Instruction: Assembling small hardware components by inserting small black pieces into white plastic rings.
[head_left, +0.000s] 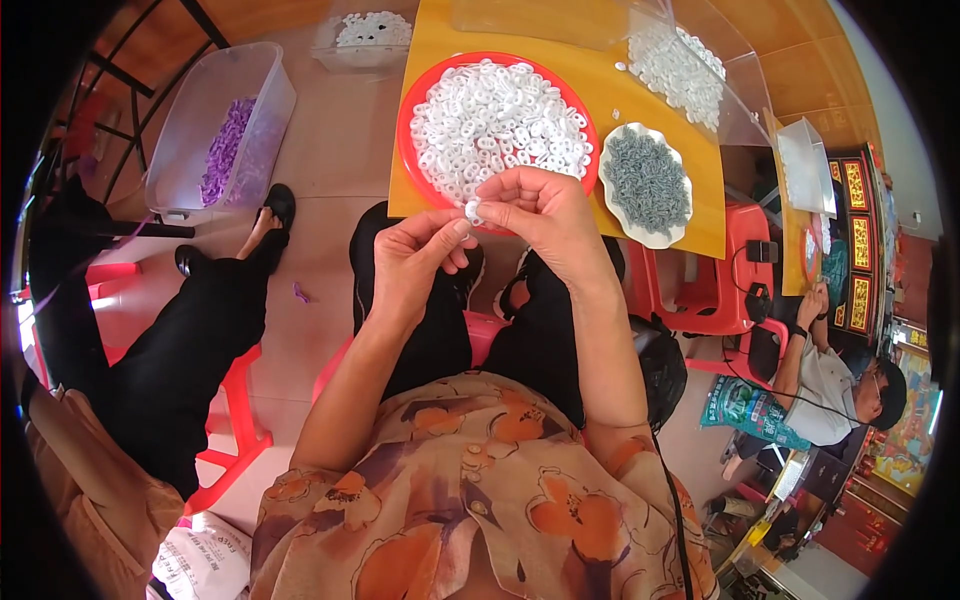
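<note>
A small white ring-like plastic piece (472, 211) is pinched between the fingertips of both my hands, in front of my lap at the table's near edge. My left hand (405, 265) is closed, its thumb and fingers at the lower left of the piece. From the other side, my right hand (545, 215) grips it between thumb and forefinger. Just beyond my fingers a round red tray (405, 150) holds a heap of similar white pieces (495, 115). To its right, a scalloped white dish (652, 240) contains many small grey pieces (648, 180).
The yellow table (705, 225) carries a clear bin of white pieces (680, 75) at the far right. A clear tub (272, 110) with purple pieces stands at left, beside a seated person's legs (200, 330). Red stools (700, 275) stand at right; another person (825, 385) sits beyond.
</note>
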